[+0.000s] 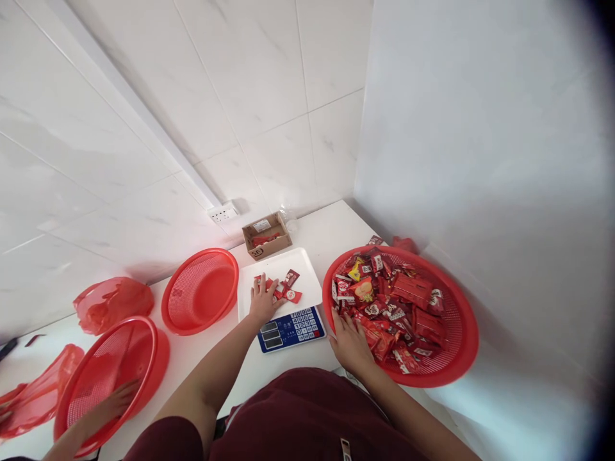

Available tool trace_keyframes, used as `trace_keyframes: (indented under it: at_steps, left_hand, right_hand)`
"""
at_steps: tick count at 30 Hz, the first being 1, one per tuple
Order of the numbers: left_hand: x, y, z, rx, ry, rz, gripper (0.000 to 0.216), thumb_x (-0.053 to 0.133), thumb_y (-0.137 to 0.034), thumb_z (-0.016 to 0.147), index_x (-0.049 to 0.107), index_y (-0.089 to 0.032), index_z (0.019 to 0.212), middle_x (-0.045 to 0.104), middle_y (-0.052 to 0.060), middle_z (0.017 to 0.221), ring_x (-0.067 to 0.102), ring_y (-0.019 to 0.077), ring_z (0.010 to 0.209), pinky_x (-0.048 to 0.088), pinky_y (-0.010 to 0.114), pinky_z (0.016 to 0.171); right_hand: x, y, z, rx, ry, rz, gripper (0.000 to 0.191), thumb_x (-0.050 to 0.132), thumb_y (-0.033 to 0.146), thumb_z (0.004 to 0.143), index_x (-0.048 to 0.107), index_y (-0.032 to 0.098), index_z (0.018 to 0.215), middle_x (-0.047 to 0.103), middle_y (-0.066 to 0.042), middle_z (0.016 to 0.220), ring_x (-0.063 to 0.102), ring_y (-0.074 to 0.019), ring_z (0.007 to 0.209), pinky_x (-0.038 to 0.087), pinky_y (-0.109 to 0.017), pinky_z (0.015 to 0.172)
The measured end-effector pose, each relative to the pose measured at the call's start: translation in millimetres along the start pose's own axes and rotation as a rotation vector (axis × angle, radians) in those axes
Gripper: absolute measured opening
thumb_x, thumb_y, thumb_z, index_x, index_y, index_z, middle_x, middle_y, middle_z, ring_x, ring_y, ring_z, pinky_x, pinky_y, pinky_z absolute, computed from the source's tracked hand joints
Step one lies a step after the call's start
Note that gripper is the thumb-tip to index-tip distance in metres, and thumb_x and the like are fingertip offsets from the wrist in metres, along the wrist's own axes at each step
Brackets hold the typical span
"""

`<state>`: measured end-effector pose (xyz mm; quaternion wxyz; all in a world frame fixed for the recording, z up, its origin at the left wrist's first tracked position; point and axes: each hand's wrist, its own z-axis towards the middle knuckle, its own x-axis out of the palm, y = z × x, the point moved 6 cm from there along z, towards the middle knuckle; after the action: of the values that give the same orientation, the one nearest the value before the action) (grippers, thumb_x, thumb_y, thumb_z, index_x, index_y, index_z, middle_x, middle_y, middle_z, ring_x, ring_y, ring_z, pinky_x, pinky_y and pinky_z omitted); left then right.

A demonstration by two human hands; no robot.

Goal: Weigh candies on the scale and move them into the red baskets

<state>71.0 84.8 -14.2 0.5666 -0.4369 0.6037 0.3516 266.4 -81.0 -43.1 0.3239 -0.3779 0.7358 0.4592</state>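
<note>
My left hand (262,301) rests with fingers spread over several small red packets (291,294) on the white tray (303,272) of a digital scale. The blue keypad panel (293,330) of the scale faces me. My right hand (350,340) lies at the near left side of a large red basket (464,336), its fingers stretched over the wrapped snack packets (379,307) inside. Most of those packets are red or maroon, and a yellow one shows among them. Neither hand visibly grips anything, though my left fingertips partly cover the packets beneath them.
Behind the scale stands a cardboard box (268,237) with red packets in it. To the left are a red basket (202,291), another red basket (113,384) with a co-worker's hand (115,403) inside, and red plastic bags (113,304). A wall (480,160) borders the right.
</note>
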Motion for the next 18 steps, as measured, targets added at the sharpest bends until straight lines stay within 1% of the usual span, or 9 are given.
trace_keyframes:
  at_steps: [2, 6, 8, 10, 12, 15, 18]
  left_hand:
    - [1.3, 1.8, 1.9, 0.016, 0.003, 0.000, 0.065, 0.050, -0.056, 0.082, 0.040, -0.025, 0.138, 0.015, 0.012, 0.153, 0.013, 0.0418, 0.137, 0.023, 0.053, 0.107]
    - [-3.3, 3.0, 3.5, 0.041, 0.011, 0.006, 0.046, 0.041, -0.036, 0.091, 0.046, -0.020, 0.134, 0.020, 0.012, 0.151, 0.019, 0.0351, 0.136, 0.023, 0.047, 0.109]
    - [-8.3, 3.5, 4.1, 0.028, 0.001, -0.010, 0.044, 0.042, -0.030, 0.090, 0.046, -0.020, 0.133, 0.020, 0.012, 0.151, 0.022, 0.0340, 0.135, 0.024, 0.046, 0.109]
    - [-12.5, 5.7, 5.9, -0.022, -0.011, -0.040, 0.048, 0.047, -0.029, 0.087, 0.044, -0.020, 0.134, 0.019, 0.013, 0.151, 0.025, 0.0344, 0.133, 0.027, 0.046, 0.107]
    - [-14.0, 10.9, 8.8, -0.114, -0.011, -0.072, 0.053, 0.051, -0.030, 0.083, 0.042, -0.020, 0.135, 0.019, 0.014, 0.151, 0.028, 0.0353, 0.132, 0.029, 0.046, 0.105]
    - [-12.8, 19.3, 12.3, -0.235, 0.017, -0.096, 0.054, 0.051, -0.033, 0.083, 0.041, -0.022, 0.135, 0.022, 0.014, 0.149, 0.029, 0.0352, 0.131, 0.029, 0.046, 0.103]
    - [-13.4, 23.0, 13.6, -0.237, 0.037, -0.100, 0.052, 0.048, -0.038, 0.085, 0.041, -0.023, 0.135, 0.028, 0.014, 0.146, 0.033, 0.0338, 0.128, 0.029, 0.044, 0.102]
  right_hand:
    - [-0.7, 0.3, -0.3, 0.001, -0.006, -0.008, 0.064, 0.037, 0.026, 0.085, 0.021, 0.011, 0.146, 0.041, -0.013, 0.144, 0.025, -0.0286, 0.137, 0.012, -0.046, 0.110]
    - [-0.8, 1.0, -0.4, -0.004, -0.022, -0.029, 0.063, 0.037, 0.024, 0.085, 0.022, 0.011, 0.145, 0.042, -0.014, 0.142, 0.029, -0.0283, 0.135, 0.013, -0.046, 0.109]
    - [0.2, 1.0, 0.1, -0.008, -0.027, -0.039, 0.063, 0.038, 0.024, 0.085, 0.023, 0.010, 0.145, 0.044, -0.015, 0.141, 0.031, -0.0279, 0.134, 0.014, -0.045, 0.109]
    - [0.9, 0.6, 0.6, -0.008, -0.038, -0.045, 0.062, 0.039, 0.024, 0.085, 0.024, 0.011, 0.144, 0.046, -0.016, 0.140, 0.033, -0.0273, 0.133, 0.015, -0.045, 0.108]
    - [0.9, 0.5, 0.6, -0.011, -0.052, -0.047, 0.062, 0.038, 0.024, 0.086, 0.024, 0.011, 0.144, 0.047, -0.017, 0.138, 0.036, -0.0267, 0.131, 0.016, -0.045, 0.108]
    - [-0.7, 1.4, -0.5, -0.021, -0.068, -0.046, 0.060, 0.037, 0.022, 0.086, 0.024, 0.010, 0.144, 0.049, -0.018, 0.136, 0.039, -0.0261, 0.129, 0.018, -0.046, 0.107]
    - [-3.8, 3.2, -1.9, -0.036, -0.085, -0.039, 0.060, 0.037, 0.020, 0.086, 0.025, 0.010, 0.143, 0.051, -0.018, 0.134, 0.043, -0.0261, 0.126, 0.019, -0.045, 0.107]
